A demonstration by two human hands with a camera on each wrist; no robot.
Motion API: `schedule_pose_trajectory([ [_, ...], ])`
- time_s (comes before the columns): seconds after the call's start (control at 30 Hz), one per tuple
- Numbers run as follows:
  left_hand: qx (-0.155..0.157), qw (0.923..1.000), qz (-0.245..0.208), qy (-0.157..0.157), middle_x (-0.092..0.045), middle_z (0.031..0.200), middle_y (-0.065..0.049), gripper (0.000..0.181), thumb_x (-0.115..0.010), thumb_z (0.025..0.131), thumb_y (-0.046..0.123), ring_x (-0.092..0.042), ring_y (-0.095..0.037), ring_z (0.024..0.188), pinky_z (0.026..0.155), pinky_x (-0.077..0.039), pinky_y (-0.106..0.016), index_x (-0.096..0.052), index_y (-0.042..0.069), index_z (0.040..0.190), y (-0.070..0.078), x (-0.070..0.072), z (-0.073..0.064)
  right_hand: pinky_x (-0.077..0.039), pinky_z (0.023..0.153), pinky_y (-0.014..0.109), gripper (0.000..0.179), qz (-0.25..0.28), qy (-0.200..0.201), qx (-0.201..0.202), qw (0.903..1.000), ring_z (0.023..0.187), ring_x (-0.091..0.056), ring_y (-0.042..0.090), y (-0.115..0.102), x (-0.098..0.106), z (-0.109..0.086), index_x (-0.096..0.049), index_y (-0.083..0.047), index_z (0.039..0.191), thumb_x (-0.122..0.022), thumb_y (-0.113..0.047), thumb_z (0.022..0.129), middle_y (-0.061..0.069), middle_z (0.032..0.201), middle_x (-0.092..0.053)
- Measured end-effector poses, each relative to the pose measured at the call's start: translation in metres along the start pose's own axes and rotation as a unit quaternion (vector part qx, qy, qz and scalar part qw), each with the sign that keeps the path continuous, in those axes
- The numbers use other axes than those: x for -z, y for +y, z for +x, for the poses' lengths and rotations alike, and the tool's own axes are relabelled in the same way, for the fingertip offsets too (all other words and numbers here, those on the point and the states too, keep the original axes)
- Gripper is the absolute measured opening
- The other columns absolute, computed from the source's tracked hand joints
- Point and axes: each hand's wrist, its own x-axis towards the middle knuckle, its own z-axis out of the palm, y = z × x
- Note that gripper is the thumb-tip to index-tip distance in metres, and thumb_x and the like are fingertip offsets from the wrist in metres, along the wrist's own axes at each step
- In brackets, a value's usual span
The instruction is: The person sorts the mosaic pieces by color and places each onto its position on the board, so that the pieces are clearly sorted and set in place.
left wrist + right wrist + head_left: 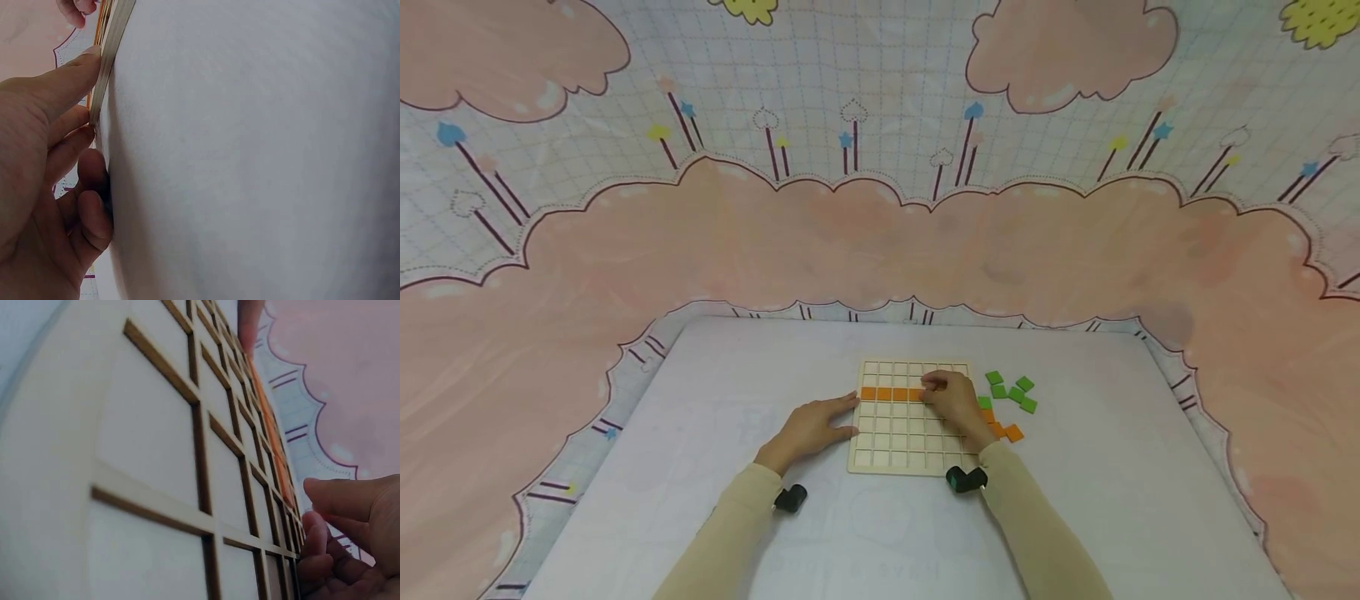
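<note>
A pale wooden grid board (880, 458) lies on the white table, one row holding several orange square tiles (883, 394) side by side. My left hand (811, 429) rests at the board's left edge. In the left wrist view its thumb and index finger touch the wooden side (112, 50), while the other fingers curl loosely. Over the board, my right hand (953, 404) has its fingertips at the right end of the orange row. Its fingers are bent with a gap at the thumb, and no tile shows between them in the right wrist view, where the orange strip (269, 419) lies beyond the fingertips.
Several green tiles (1016, 394) lie scattered right of the board. Loose orange tiles (1014, 432) sit nearer, some partly hidden by the right wrist. Dark wrist devices (966, 479) are on both arms. A patterned cloth (880, 242) rises behind the table.
</note>
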Motion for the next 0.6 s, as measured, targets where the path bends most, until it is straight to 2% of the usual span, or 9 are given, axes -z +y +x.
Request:
schedule_pose_trajectory([
  [0.23, 0.002, 1.0, 0.002, -0.002, -0.041, 0.155, 0.012, 0.061, -0.068, 0.089, 0.047, -0.045, -0.026, 0.141, 0.117, -0.037, -0.049, -0.05, 0.027, 0.144, 0.0, 0.001, 0.0, -0.054, 0.075, 0.028, 0.02, -0.006, -0.008, 0.036, 0.9993, 0.083, -0.062, 0.016, -0.006, 0.008, -0.01, -0.072, -0.008, 0.108, -0.073, -0.011, 0.087, 0.004, 0.092, -0.069],
  [0.43, 0.004, 1.0, 0.008, -0.002, -0.04, 0.155, 0.013, 0.061, -0.068, 0.089, 0.048, -0.045, -0.026, 0.141, 0.117, -0.037, -0.049, -0.05, 0.028, 0.145, 0.001, 0.0, -0.001, -0.057, 0.077, 0.03, 0.025, 0.021, -0.008, 0.048, 0.9986, 0.087, -0.067, 0.018, -0.014, 0.018, -0.022, -0.071, -0.005, 0.111, -0.075, -0.01, 0.086, 0.006, 0.095, -0.071],
  [0.6, 0.007, 1.0, 0.003, 0.0, -0.04, 0.155, 0.013, 0.061, -0.068, 0.089, 0.047, -0.045, -0.026, 0.141, 0.117, -0.037, -0.049, -0.05, 0.028, 0.144, 0.001, 0.0, -0.001, -0.054, 0.078, 0.028, 0.029, 0.035, 0.001, 0.052, 0.998, 0.093, -0.066, 0.02, -0.018, 0.028, -0.03, -0.07, -0.005, 0.113, -0.076, -0.014, 0.086, 0.006, 0.098, -0.071],
])
